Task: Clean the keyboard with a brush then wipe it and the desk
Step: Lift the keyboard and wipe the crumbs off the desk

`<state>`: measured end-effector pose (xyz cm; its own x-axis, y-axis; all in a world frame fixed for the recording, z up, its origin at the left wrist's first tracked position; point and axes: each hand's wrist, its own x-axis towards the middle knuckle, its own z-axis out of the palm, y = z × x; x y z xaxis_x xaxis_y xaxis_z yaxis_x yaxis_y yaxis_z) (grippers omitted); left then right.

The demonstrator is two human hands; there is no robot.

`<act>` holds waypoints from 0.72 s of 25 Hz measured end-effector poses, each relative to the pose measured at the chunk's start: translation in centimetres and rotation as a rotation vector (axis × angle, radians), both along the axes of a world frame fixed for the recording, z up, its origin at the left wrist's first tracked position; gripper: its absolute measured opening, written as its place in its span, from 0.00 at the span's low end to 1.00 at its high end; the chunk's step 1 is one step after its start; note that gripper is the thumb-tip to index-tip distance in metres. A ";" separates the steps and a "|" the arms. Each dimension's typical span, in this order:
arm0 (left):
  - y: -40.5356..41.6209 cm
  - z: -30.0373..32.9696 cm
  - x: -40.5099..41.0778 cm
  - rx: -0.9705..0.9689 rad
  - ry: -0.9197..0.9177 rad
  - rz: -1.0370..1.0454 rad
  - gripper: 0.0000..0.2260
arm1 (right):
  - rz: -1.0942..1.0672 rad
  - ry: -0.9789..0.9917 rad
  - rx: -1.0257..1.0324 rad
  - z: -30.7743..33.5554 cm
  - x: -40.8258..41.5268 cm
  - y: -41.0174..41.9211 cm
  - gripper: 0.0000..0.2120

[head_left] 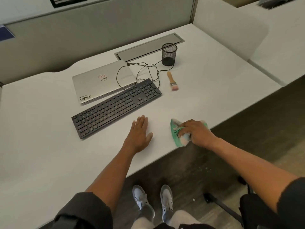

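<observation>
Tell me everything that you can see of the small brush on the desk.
The brush is small and flat, with a light wooden handle, a metal band and pale pinkish bristles. It lies flat on the white desk, bristles toward the person, right of the keyboard and nearer than the mesh cup. No hand touches it.

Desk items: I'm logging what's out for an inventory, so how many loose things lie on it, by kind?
Keyboard: 1
Laptop: 1
Brush: 1
Mesh pen cup: 1
Cloth: 1, gripped by the right hand
Total: 5
</observation>
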<state>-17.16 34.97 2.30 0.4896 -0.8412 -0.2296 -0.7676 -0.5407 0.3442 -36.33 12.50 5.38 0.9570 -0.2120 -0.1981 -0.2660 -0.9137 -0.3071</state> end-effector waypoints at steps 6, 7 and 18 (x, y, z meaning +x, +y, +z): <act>-0.9 -0.4 -2.2 0.035 0.026 -0.040 0.32 | 0.160 -0.019 -0.087 -1.3 -7.3 -4.2 0.21; -1.1 -0.3 -2.3 0.040 0.036 -0.057 0.32 | 0.141 0.044 -0.119 -1.4 -9.3 -5.2 0.23; -7.4 1.9 -3.6 -0.298 0.282 0.054 0.25 | -0.414 -0.459 0.591 3.7 -1.1 -1.4 0.22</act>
